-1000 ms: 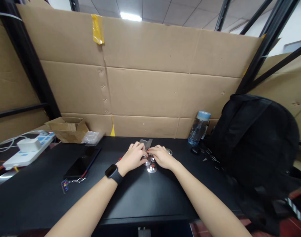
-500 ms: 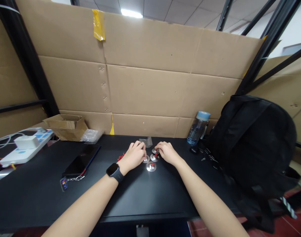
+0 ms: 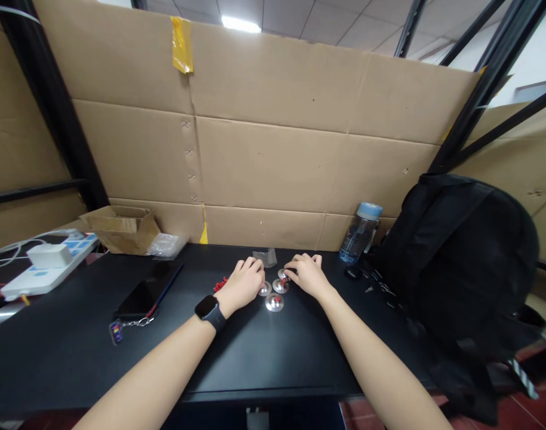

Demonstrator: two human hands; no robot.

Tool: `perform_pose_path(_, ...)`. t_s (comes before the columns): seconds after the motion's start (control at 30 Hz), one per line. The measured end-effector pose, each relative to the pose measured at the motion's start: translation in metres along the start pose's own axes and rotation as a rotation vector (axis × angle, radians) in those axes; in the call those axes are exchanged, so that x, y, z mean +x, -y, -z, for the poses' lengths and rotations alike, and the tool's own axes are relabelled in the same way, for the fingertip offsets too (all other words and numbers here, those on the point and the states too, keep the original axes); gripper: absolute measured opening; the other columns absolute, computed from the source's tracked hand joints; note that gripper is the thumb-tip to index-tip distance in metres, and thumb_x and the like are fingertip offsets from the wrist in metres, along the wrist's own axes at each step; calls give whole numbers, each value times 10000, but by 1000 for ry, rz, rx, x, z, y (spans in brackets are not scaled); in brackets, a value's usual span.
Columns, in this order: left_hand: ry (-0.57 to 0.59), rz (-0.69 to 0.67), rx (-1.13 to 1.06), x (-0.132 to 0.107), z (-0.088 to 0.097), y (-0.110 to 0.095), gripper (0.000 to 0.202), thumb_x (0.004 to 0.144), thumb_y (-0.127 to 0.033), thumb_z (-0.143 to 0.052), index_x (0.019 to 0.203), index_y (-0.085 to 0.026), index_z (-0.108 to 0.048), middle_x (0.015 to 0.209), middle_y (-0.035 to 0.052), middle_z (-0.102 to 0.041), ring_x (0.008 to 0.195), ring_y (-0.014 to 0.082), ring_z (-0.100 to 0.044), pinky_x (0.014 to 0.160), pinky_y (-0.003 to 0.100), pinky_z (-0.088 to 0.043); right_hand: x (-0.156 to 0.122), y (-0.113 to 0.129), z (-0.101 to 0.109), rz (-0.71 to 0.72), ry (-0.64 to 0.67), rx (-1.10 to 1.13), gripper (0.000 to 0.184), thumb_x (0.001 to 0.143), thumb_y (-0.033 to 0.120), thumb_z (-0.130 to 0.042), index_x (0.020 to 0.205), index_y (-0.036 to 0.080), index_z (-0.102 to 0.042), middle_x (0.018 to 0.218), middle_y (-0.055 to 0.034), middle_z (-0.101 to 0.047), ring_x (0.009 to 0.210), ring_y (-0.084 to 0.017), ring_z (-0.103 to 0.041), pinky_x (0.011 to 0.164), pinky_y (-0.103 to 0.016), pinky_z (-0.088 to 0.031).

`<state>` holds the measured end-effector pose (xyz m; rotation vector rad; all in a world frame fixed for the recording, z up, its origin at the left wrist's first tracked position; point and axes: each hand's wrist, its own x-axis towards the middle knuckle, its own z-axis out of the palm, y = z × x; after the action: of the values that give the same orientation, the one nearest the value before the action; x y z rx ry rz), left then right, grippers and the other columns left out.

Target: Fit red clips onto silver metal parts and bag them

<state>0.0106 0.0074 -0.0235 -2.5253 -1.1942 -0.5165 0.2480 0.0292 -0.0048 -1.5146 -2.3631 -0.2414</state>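
My left hand (image 3: 244, 283) curls over the leftmost finger cymbal (image 3: 267, 289) and my right hand (image 3: 308, 276) bends at the farthest cymbal (image 3: 281, 274), whether gripping I cannot tell, the middle cymbal (image 3: 279, 287) between them, black tabletop (image 3: 273, 355) running from the nearest cymbal (image 3: 274, 305) toward me.

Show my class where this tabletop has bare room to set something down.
Bare tabletop borders the near side of the front metal disc; more lies between the phone and smartwatch, and between the right hand and keys. It is crowded between that hand and the left hand, where discs cluster, and where bottle, keys and backpack sit close.
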Motion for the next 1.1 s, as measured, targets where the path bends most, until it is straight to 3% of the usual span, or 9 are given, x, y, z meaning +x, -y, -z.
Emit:
perform_pose_path(0.27, -25, 26, 45, 0, 5, -1, 198, 995, -225, -449, 1064, -185, -630, 1195, 120, -593, 1107, 297, -479, 850, 429, -385, 3, 4, -6, 22, 40, -53, 238, 990, 243, -520, 948, 253, -755, 958, -72, -698, 960, -227, -524, 833, -404, -219)
perform_pose_path(0.53, -49, 37, 9, 0, 3, 4, 196, 1004, -219, -435, 1019, -190, -628, 1203, 111, -597, 1115, 298, -478, 848, 432, -374, 3, 0, -11, 0, 22, -91, 220, 940, 170, -555, 793, 206, -715, 955, -75, -686, 970, -233, -502, 842, -427, -220)
perform_pose_path(0.87, -84, 103, -122, 1, 13, 7, 180, 996, -260, -449, 934, -212, -611, 1200, 85, -593, 1131, 276, -479, 867, 420, -386, 0, -1, -12, 38, 19, -99, 190, 954, 161, -507, 852, 196, -663, 1038, -81, -652, 1002, -232, -495, 830, -401, -251)
perform_pose_path(1.1, -153, 182, -261, 5, 16, 7, 205, 993, -297, -454, 888, -217, -611, 1238, 76, -571, 1164, 263, -470, 912, 417, -393, -2, 2, -3, 11, -124, -99, 172, 1005, 218, -432, 996, 190, -601, 1159, -112, -627, 1069, -260, -496, 875, -417, -296)
